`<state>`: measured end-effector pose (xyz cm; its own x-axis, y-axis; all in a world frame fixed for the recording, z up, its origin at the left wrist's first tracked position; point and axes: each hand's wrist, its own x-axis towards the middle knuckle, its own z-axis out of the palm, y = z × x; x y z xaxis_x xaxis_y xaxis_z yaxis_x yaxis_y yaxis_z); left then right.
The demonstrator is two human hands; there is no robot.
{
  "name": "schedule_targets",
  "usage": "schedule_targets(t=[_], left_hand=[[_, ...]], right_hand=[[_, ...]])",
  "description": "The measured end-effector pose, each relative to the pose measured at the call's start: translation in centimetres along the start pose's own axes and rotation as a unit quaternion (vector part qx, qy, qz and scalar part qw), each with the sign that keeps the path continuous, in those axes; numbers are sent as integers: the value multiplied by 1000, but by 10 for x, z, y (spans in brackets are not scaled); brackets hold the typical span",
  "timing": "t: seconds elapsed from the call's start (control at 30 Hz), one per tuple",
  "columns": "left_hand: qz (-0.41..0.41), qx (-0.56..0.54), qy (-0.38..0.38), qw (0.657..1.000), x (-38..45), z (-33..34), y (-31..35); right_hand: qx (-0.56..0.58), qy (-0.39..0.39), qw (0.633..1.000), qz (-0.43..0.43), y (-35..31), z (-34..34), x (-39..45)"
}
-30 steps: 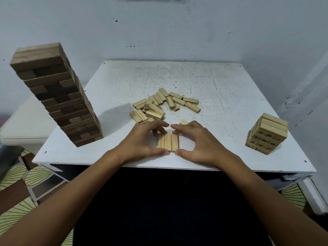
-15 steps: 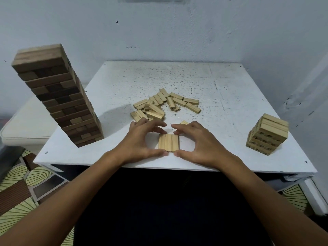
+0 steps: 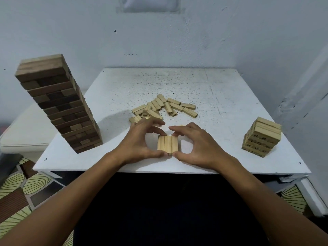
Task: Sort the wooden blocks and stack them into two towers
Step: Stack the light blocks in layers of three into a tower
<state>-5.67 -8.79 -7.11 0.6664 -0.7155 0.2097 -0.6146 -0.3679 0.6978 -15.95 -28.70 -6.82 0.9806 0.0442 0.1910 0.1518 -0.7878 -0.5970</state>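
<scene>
1. Head view shows me three pale wooden blocks [image 3: 167,145] lying side by side as one flat row near the table's [image 3: 221,96] front edge.
2. My left hand [image 3: 140,142] and right hand [image 3: 197,144] cup the row, thumbs at its near end, fingertips at its far end, pinching it between them.
3. Loose pale blocks [image 3: 163,109] lie mid-table.
4. At the left edge stands a tall dark tower [image 3: 58,105]; near the right edge, a short pale stack [image 3: 262,137].

Both forearms reach forward, wrists low. Left hand [image 3: 140,144] and right hand [image 3: 197,146] face each other, fingers [image 3: 156,123] curled, thumbs and fingertips pinching inward, nearly meeting.
</scene>
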Motion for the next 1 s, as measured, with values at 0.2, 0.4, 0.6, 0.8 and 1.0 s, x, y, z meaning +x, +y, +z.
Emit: schedule_targets(t=[0.2, 0.4, 0.6, 0.8, 1.0], left_hand=[[36, -21, 2, 999, 26, -19, 41], [96, -15, -11, 995, 67, -14, 83], [144, -24, -56, 988, 107, 18, 121], [168, -49, -109, 978, 134, 59, 146], [171, -51, -144, 973, 148, 88, 152]], right_hand=[[-1, 60, 998, -12, -13, -43, -2], [-29, 109, 993, 14, -11, -94, -18], [-48, 151, 985, 67, 11, -134, -49], [-54, 171, 976, 123, 38, -158, -81], [-54, 174, 970, 160, 56, -163, -97]])
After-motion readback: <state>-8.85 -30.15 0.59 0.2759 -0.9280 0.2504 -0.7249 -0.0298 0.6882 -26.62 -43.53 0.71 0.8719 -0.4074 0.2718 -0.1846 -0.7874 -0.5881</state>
